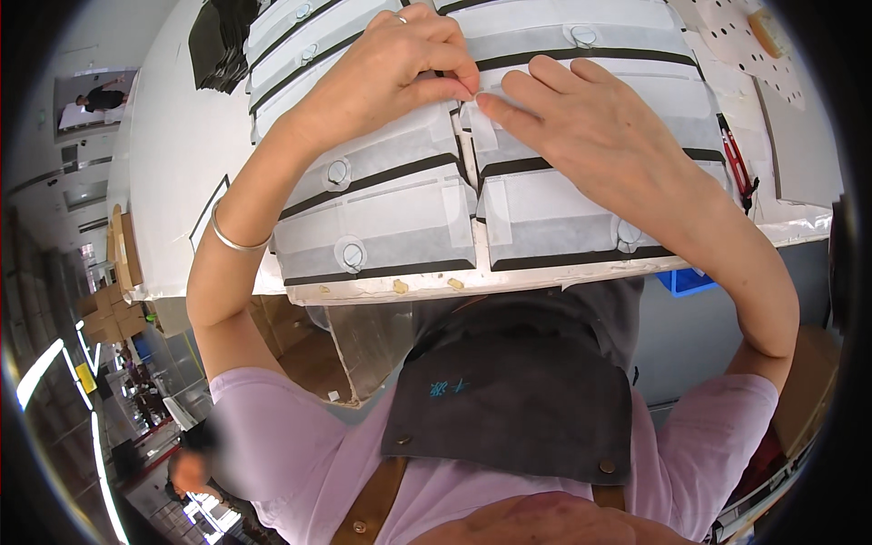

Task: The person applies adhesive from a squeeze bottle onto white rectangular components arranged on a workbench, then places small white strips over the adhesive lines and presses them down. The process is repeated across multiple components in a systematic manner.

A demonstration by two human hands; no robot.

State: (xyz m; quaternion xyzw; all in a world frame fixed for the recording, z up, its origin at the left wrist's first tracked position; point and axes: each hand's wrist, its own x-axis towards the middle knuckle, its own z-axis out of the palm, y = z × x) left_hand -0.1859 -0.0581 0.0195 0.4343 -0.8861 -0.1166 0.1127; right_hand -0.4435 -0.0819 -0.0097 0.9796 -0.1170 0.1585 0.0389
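Rows of flat white pieces with black edges [400, 243] lie overlapping in two columns on a white table. Several carry a round clear disc [352, 256] and pale strips at their ends. My left hand [404, 68] is closed in a pinch over the gap between the columns. Thumb to thumb with it, my right hand [590, 118] is closed too, its fingers curled above the right column. A small pale translucent strip [485, 133] hangs just below the thumbs. What the fingertips themselves grip is too small to make out.
A stack of black sheets [221, 45] lies at the far left of the table [168, 182]. Right of the columns is a red-handled tool [734, 156]. A perforated white sheet [736, 41] with a tan roll [768, 34] is at far right. Below the edge shows a blue bin [687, 282].
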